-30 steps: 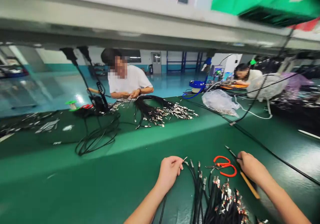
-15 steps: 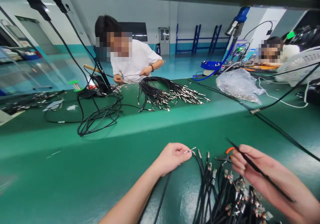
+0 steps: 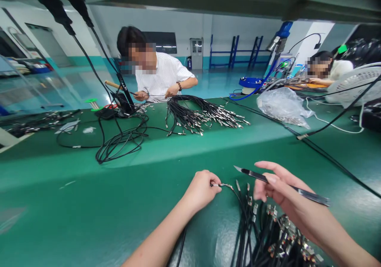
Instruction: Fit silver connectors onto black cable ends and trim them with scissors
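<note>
The person's left hand (image 3: 200,192) is closed, its fingers curled around a black wire (image 3: 233,191) just behind a metal terminal (image 3: 222,185), which pokes out past the fingertips toward the right hand. The right hand (image 3: 285,197) is apart from the left, just beside it, with its fingers loosely spread and black tweezers (image 3: 275,182) lying across them, tips pointing toward the left hand. The tweezers seem held against the fingers, though the view makes the grip hard to judge.

Directly below and between the hands, a bundle (image 3: 270,231) of black wires with metal terminals lies on the green bench (image 3: 89,207); the held wire runs down into it.

Well ahead of the hands, across the bench, a second bundle (image 3: 205,116) lies beside a coil of black cable (image 3: 119,149). Behind them a co-worker (image 3: 163,74) works with both hands (image 3: 141,96) on a thin wire, one hand gripping a wooden-handled tool (image 3: 113,85). Far ahead and to the right of the right hand are a plastic bag of terminals (image 3: 282,107), a white fan (image 3: 354,86) and another co-worker (image 3: 321,68).
</note>
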{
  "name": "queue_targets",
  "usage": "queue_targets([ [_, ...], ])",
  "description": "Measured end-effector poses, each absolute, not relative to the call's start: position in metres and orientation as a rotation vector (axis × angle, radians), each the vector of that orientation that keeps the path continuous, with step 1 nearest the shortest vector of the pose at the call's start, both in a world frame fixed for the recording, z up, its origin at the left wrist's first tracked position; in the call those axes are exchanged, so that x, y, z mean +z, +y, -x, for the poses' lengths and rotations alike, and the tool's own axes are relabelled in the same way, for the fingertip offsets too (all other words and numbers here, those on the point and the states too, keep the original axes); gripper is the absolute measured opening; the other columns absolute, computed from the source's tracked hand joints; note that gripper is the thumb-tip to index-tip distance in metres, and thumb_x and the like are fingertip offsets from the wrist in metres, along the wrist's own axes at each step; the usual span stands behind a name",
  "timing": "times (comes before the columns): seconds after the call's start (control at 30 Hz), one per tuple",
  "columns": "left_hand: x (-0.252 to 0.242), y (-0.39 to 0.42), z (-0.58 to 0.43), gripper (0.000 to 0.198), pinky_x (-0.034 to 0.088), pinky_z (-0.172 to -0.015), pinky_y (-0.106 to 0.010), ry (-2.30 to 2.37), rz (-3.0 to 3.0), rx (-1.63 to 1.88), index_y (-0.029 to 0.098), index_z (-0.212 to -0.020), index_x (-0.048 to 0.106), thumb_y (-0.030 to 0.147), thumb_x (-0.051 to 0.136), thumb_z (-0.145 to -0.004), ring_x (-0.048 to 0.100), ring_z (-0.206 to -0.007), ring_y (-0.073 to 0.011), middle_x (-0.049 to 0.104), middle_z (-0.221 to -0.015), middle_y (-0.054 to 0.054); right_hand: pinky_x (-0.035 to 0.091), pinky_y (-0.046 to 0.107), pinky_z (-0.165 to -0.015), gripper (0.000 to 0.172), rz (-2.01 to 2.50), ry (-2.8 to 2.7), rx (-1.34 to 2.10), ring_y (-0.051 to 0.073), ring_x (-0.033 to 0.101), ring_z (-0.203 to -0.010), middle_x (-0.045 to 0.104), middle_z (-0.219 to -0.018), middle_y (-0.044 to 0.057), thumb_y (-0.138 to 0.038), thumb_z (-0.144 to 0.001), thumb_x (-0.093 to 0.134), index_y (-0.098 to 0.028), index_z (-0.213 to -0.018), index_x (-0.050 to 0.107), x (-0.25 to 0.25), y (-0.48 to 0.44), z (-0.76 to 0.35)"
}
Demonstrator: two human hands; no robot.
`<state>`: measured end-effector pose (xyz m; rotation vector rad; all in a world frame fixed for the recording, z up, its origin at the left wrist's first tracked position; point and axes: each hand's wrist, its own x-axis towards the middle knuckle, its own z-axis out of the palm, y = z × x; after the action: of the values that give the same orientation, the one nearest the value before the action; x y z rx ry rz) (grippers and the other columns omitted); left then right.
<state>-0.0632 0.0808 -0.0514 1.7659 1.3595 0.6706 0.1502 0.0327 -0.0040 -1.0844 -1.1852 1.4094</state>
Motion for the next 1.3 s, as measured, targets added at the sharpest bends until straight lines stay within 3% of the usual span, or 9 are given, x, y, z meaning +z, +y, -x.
queue_targets([
  [0.1,-0.051,0.08,0.063,0.014,0.041,-0.066,-0.024,1.41,-1.897,0.671,0.016,-0.071,0.069,0.015,0.057,-0.064,0.055,-0.07,-0.0154,0.062,-0.074,-0.003,0.045,0.036,-0.073,0.035,1.123,-1.243,1.426,0.022,0.059,-0.078,0.064,-0.089,0.01,-0.037,-0.082,0.056,-0.018,-0.112,0.052,-0.015,0.034,-0.14],
  [0.2,-0.048,0.081,0.064,0.022,0.041,-0.063,-0.023,1.428,-1.899,0.597,0.014,-0.069,0.069,0.014,0.047,-0.071,0.056,-0.067,-0.0143,0.064,-0.072,-0.004,0.045,0.034,-0.074,0.032,1.112,-1.235,1.382,0.021,0.057,-0.082,0.063,-0.093,0.008,-0.034,-0.082,0.057,-0.02,-0.109,0.053,-0.034,0.032,-0.137],
  [0.4,-0.035,0.084,0.072,0.026,0.041,-0.057,-0.019,1.354,-1.825,0.306,0.012,-0.07,0.069,0.012,0.043,-0.067,0.059,-0.065,-0.0133,0.069,-0.07,-0.003,0.042,0.025,-0.062,0.017,1.189,-1.414,1.205,0.014,0.05,-0.069,0.054,-0.072,0.001,-0.037,-0.082,0.055,-0.02,-0.082,0.059,-0.057,0.028,-0.146],
  [0.57,-0.031,0.085,0.074,0.024,0.043,-0.062,-0.021,1.408,-1.829,0.17,0.014,-0.067,0.069,0.013,0.045,-0.064,0.061,-0.069,-0.0151,0.07,-0.075,-0.005,0.044,0.023,-0.056,0.027,1.359,-1.721,1.147,0.015,0.054,-0.068,0.057,-0.076,0.0,-0.037,-0.081,0.054,-0.024,-0.105,0.053,-0.059,0.026,-0.142],
  [0.83,-0.024,0.085,0.07,0.023,0.043,-0.063,-0.024,1.525,-1.87,0.035,0.014,-0.067,0.07,0.023,0.048,-0.068,0.06,-0.071,-0.018,0.069,-0.077,-0.009,0.045,0.024,-0.076,0.014,1.208,-2.104,0.892,0.016,0.057,-0.089,0.06,-0.096,-0.001,-0.03,-0.085,0.05,-0.028,-0.098,0.055,-0.059,0.021,-0.14],
  [1.07,-0.019,0.084,0.067,0.026,0.037,-0.05,-0.025,1.58,-1.911,-0.051,0.012,-0.068,0.069,0.023,0.046,-0.069,0.057,-0.06,-0.0187,0.067,-0.068,-0.011,0.045,0.025,-0.077,0.01,1.103,-2.163,0.843,0.015,0.057,-0.086,0.059,-0.092,0.0,-0.026,-0.087,0.046,-0.025,-0.095,0.052,-0.056,0.026,-0.13],
  [1.3,-0.02,0.087,0.068,0.025,0.038,-0.052,-0.024,1.571,-1.962,-0.111,0.011,-0.066,0.069,0.023,0.047,-0.066,0.057,-0.06,-0.0175,0.066,-0.067,-0.011,0.047,0.026,-0.075,0.012,0.985,-2.193,0.709,0.015,0.059,-0.082,0.061,-0.088,0.002,-0.021,-0.086,0.045,-0.023,-0.093,0.055,-0.051,0.028,-0.124],
])
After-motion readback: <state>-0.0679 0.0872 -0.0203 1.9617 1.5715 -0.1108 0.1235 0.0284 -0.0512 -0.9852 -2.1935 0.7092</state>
